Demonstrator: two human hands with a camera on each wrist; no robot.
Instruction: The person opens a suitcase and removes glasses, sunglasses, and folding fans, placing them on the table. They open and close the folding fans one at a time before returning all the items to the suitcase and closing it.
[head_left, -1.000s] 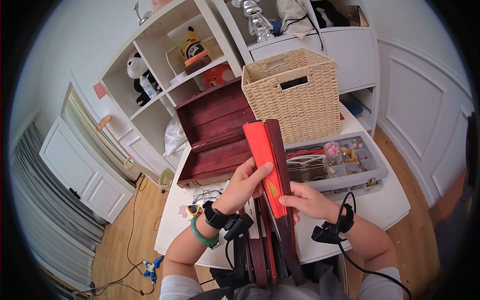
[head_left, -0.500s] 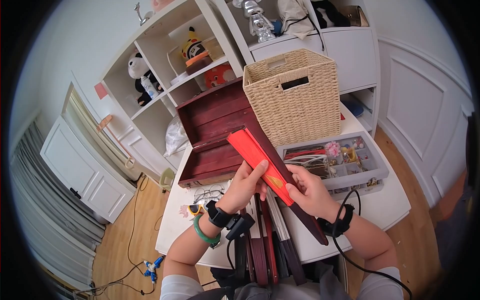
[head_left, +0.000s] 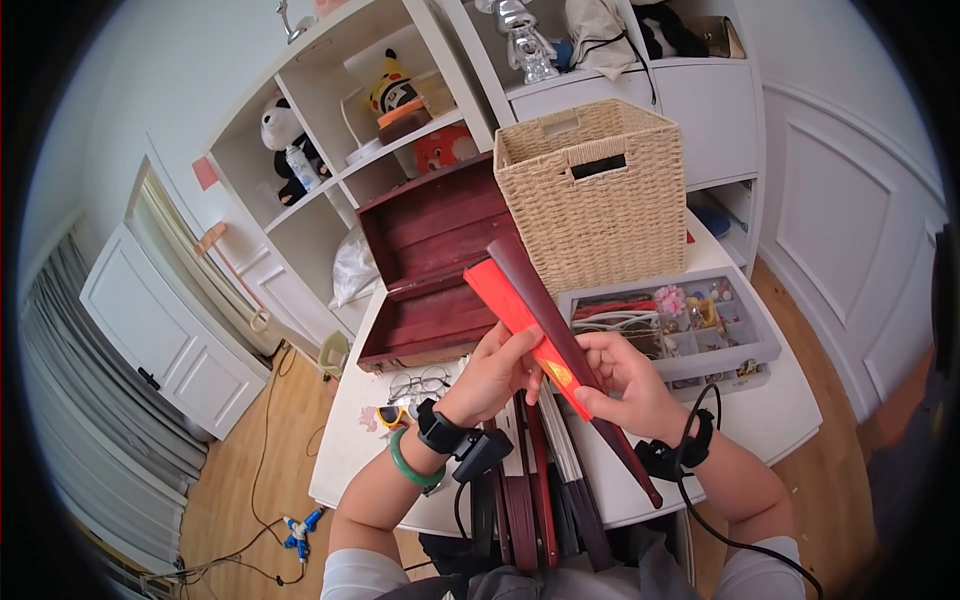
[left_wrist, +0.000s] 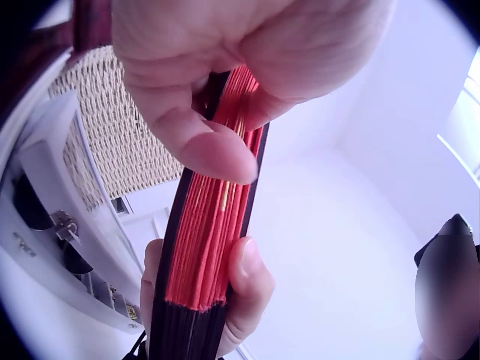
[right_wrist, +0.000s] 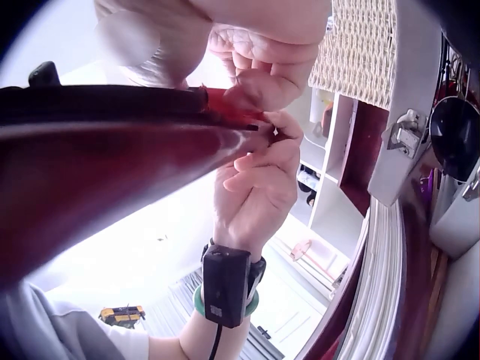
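A folding fan (head_left: 512,305) with red pleats, a small gold mark and dark red outer ribs lies slanted between both hands in the head view. The left hand (head_left: 497,372) pinches its red pleats partway along. Lower down, the right hand (head_left: 625,392) grips the fan near where the red meets the dark ribs. In the left wrist view, the fan's pleats (left_wrist: 199,262) show edge-on, stacked between two dark ribs. A broad dark red rib (right_wrist: 90,169) fills the left of the right wrist view. More folded fans (head_left: 530,490) lie below the hands, at the table's near edge.
An open dark red wooden box (head_left: 425,325) stands behind the hands at left, beside a woven basket (head_left: 600,215). A compartmented plastic case (head_left: 735,350) of trinkets sits at right. Eyeglasses (head_left: 420,382) and yellow sunglasses (head_left: 390,415) lie left on the white table (head_left: 355,470).
The fan has swung from nearly upright to a slant, its top going left and its lower end right. One dark rib now stands slightly apart from the red pleats at the top.
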